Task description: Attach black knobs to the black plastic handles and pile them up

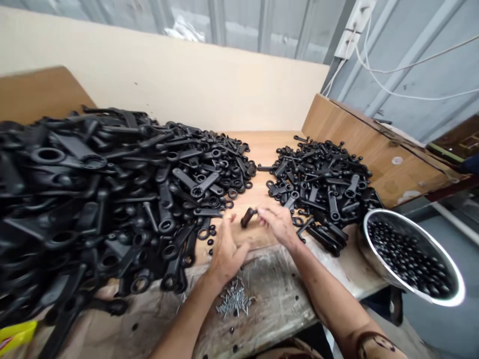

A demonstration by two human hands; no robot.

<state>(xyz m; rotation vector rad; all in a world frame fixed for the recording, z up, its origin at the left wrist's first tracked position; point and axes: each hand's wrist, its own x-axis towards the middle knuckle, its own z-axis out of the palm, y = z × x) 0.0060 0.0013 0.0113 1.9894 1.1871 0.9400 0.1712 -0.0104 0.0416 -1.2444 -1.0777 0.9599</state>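
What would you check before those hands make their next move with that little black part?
1. Grip of the right hand on the small black lever-shaped part: ok.
2. The left hand close beside it, low over the wooden bench: ok.
3. Anything held in the left hand: cannot tell.
4. The heap of small silver screws near the front edge, within reach: ok.
5. The shiny steel bowl of black beads appears to overhang the bench's right edge: not ok.

Right hand (277, 222) pinches black lever (247, 217); left hand (227, 252) open beside it, above screws (234, 300).
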